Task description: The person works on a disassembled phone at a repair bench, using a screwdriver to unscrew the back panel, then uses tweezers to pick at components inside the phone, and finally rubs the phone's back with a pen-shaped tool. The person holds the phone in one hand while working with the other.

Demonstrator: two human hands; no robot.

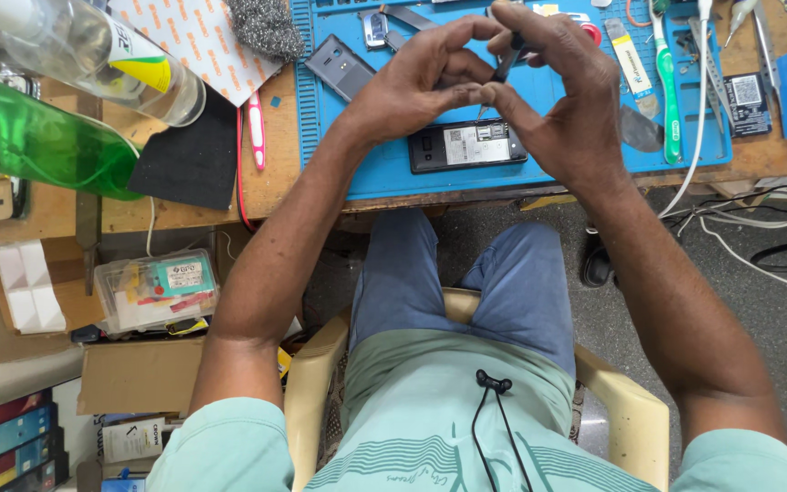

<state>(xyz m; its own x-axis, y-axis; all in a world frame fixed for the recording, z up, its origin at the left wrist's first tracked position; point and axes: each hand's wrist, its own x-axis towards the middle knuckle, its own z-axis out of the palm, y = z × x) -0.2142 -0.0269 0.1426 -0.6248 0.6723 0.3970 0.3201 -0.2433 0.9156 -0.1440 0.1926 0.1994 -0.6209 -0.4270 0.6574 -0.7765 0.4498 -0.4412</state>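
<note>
Both hands' fingers (480, 94) clenched on a thin screwdriver (505, 66), opened phone (466, 146) just below.

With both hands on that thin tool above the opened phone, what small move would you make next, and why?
Probably lower the thin tool a little, so its tip meets the opened phone. The right hand holds it between the fingers, the left hand steadies it, and the tip hangs just above the phone on the blue mat.

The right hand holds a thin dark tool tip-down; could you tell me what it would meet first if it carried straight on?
Probably the opened black phone on the blue work mat: the right hand aims the thin dark tool at its top edge, though depth is unclear.
</note>
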